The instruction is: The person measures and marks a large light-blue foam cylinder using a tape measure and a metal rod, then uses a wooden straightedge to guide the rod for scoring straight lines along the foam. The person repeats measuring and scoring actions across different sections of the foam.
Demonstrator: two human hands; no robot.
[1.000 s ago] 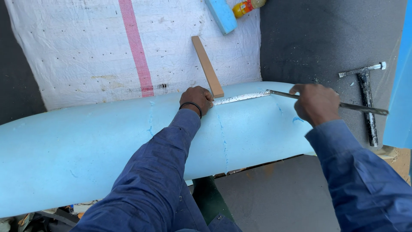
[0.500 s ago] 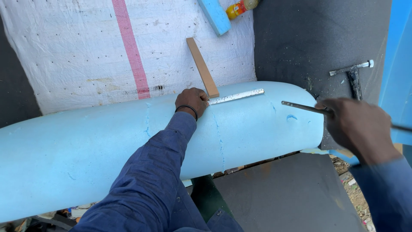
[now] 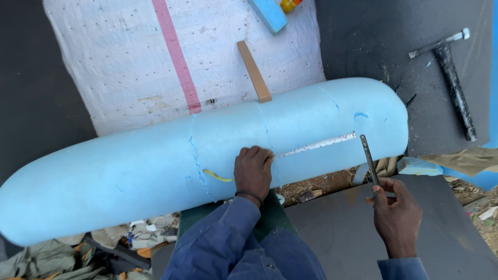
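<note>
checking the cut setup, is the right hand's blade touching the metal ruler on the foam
No, the right hand holds the thin blade upright just off the ruler, whose other end the left hand presses to the blue foam.

a hammer (image 3: 452,72) lies on dark ground beside a white woven sheet (image 3: 129,62) bearing a wooden strip (image 3: 254,71).

Foam roll (image 3: 155,161): showing pale sky blue, with darker blue scuffs and one yellow streak (image 3: 217,176).
Ruler (image 3: 316,146): showing dull silver, speckled white.
Metal rod (image 3: 369,159): showing dark grey.
Sleeves (image 3: 244,243): showing navy blue.
Wristband (image 3: 250,195): showing black.
Sheet (image 3: 129,62): showing off-white, dotted with small dark specks and carrying one pinkish-red stripe (image 3: 179,57).
Wooden strip (image 3: 254,71): showing light tan.
Hammer (image 3: 452,72): showing black shaft, silver head.
Foam block (image 3: 267,14): showing bright blue.
Bottle (image 3: 288,4): showing orange.
Floor (image 3: 31,78): showing charcoal grey.
</note>
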